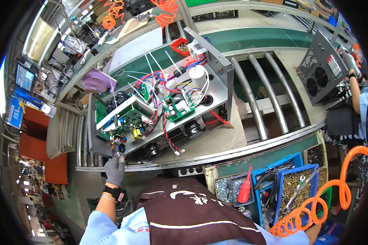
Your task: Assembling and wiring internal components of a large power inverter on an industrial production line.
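An open grey metal chassis (pixel 221 77) lies on the roller conveyor, holding green circuit boards (pixel 131 122), a white cylinder (pixel 197 75), white cable ties and red, blue and black wires. My left hand (pixel 114 170), in a grey glove with a black wrist strap, is at the chassis's near left corner. Its fingers are curled on a small grey piece (pixel 121 157) just below a bundle of coloured wires. My right sleeve runs toward the lower right, and that hand is hidden behind an orange coiled hose (pixel 315 208).
Blue bins (pixel 292 188) of brass screws with a wrench, and a red squeeze bottle (pixel 245 188), sit at my right. A second chassis with two fans (pixel 321 75) stands further along, by another person's arm (pixel 355 92). A purple object (pixel 98 80) lies beyond the chassis.
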`<state>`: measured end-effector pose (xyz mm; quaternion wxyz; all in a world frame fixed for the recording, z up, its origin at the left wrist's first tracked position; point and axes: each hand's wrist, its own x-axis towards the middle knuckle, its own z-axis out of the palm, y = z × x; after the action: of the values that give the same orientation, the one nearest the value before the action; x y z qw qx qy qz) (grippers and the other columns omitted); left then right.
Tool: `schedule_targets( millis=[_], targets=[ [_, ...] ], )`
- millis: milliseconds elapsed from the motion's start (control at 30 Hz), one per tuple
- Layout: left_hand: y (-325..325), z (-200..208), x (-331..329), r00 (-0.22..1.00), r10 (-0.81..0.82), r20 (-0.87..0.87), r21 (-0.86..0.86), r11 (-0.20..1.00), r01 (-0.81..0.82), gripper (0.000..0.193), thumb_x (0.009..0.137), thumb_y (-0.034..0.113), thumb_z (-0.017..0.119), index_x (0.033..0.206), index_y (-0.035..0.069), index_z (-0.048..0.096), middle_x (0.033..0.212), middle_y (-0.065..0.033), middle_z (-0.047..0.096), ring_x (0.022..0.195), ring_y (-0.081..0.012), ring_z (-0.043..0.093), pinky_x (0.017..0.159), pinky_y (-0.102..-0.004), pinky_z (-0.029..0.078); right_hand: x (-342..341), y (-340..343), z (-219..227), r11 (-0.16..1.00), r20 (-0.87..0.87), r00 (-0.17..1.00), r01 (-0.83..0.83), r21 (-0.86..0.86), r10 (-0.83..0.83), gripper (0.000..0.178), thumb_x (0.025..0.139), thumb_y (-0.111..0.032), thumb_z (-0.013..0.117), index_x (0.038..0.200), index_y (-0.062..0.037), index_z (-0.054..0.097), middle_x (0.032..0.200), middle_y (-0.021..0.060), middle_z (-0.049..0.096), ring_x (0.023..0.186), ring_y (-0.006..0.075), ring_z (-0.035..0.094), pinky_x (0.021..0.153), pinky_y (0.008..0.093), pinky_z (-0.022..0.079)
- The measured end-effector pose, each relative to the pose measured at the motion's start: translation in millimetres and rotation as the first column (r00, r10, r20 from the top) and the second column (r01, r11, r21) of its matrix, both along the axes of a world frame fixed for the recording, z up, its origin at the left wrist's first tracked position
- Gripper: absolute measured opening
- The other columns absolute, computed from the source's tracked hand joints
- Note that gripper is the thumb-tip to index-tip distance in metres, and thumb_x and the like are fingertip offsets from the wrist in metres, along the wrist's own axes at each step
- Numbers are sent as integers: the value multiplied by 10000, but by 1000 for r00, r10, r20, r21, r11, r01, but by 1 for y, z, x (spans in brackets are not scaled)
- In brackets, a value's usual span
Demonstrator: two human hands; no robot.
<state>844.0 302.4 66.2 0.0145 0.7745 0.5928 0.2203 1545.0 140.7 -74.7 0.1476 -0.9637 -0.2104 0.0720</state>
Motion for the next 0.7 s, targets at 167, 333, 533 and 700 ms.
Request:
schedule_targets(
  millis=[167,333,533,700],
  targets=[
    [11,-9,0,999,-32,-33,108,994,35,315,888,281,531,705,32,594,529,-175,490,500,-343,515,467,-405,363,50,-90,49,989,126,984,137,-52,-130,458,737,-383,577,971,2,660,1027,193,634,921,327,611,775,420,466],
    [14,-12,-4,994,-9,-112,43,999,14,308,876,279,544,706,25,585,529,-178,493,503,-354,515,469,-421,364,86,-126,43,972,127,965,235,-24,-230,463,738,-386,579,973,5,658,1027,188,636,912,326,612,770,420,464],
    [5,-19,-3,993,71,-90,64,996,-66,301,883,281,527,749,20,597,546,-186,509,524,-360,528,480,-429,373,119,-181,9,916,70,914,401,-15,-399,469,738,-389,581,974,9,656,1026,183,638,902,323,613,763,420,463],
    [10,-10,3,988,64,-141,1,998,-65,304,897,297,507,803,23,601,544,-179,507,530,-352,529,487,-426,373,140,-265,-6,824,69,825,564,-51,-560,474,739,-391,582,975,13,654,1026,178,639,893,321,613,758,420,461]
  ],
)
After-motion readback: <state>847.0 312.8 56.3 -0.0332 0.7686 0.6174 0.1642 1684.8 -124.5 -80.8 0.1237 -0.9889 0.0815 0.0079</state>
